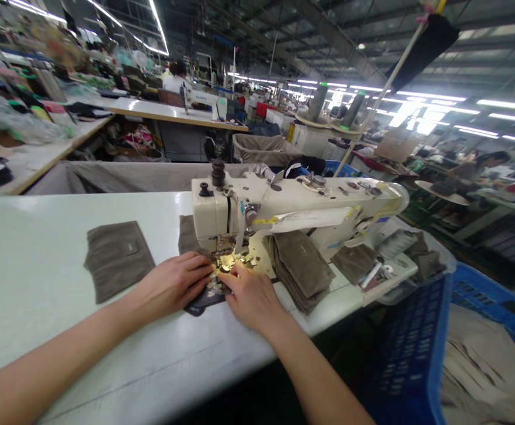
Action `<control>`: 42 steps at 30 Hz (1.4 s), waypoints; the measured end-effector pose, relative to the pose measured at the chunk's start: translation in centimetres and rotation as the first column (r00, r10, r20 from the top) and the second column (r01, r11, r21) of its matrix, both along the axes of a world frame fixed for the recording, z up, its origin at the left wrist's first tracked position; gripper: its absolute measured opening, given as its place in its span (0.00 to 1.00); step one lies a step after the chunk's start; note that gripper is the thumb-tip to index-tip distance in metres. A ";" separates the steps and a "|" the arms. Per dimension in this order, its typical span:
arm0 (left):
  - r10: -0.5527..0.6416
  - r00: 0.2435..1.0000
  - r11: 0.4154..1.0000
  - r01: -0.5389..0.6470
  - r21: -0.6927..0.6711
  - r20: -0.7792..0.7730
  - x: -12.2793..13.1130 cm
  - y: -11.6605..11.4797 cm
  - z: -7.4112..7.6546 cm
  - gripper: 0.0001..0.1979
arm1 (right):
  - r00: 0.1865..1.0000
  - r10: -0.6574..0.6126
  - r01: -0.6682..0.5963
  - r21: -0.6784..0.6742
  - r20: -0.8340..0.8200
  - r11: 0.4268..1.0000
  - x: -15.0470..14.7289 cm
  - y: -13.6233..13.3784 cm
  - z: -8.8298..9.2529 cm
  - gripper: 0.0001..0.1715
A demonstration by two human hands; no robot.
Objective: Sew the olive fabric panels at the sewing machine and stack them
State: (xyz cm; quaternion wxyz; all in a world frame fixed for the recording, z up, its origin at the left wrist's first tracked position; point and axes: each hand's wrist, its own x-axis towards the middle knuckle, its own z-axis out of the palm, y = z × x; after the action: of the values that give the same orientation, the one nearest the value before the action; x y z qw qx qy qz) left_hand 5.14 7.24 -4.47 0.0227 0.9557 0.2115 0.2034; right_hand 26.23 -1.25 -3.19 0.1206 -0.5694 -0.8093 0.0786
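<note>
A cream sewing machine stands on the pale table, its needle area lit yellow. My left hand lies over a dark grey-brown fabric piece just left of the presser foot, fingers stretched out and pressing down. To the right of the foot, my right hand has its thumb and forefinger pinched at the same piece's edge; the fingers partly hide what they grip. Another flat grey-brown fabric piece with a small label lies left of my left hand. A stack of similar pieces sits right of the needle.
Blue plastic crates at the right hold light fabric pieces. A thread cone and small tools lie at the table's right end. A cloth-lined bin stands behind the machine. Other sewing tables and people are farther back.
</note>
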 end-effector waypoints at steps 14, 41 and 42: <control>0.043 0.999 0.999 -0.043 0.013 -0.004 -0.1 0.3 -0.7 0.16 | 0.995 -0.071 0.073 0.027 -0.070 0.997 -0.5 -2.2 -1.9 0.20; 0.261 0.963 0.960 -0.266 -0.085 -0.067 0.4 0.1 -0.9 0.23 | 0.990 -0.102 0.114 0.130 -0.097 0.985 -0.7 -2.3 -2.5 0.20; 0.276 0.958 0.954 -0.283 -0.099 -0.076 0.4 0.1 -1.0 0.23 | 0.989 -0.111 0.124 0.131 -0.098 0.984 -0.7 -2.4 -2.5 0.19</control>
State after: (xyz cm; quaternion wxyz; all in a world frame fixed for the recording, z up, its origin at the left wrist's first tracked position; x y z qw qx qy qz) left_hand 5.49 7.29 -5.43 0.0392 0.9193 0.3559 0.1635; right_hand 25.50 -3.60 -5.73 0.2000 -0.6026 -0.7715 0.0413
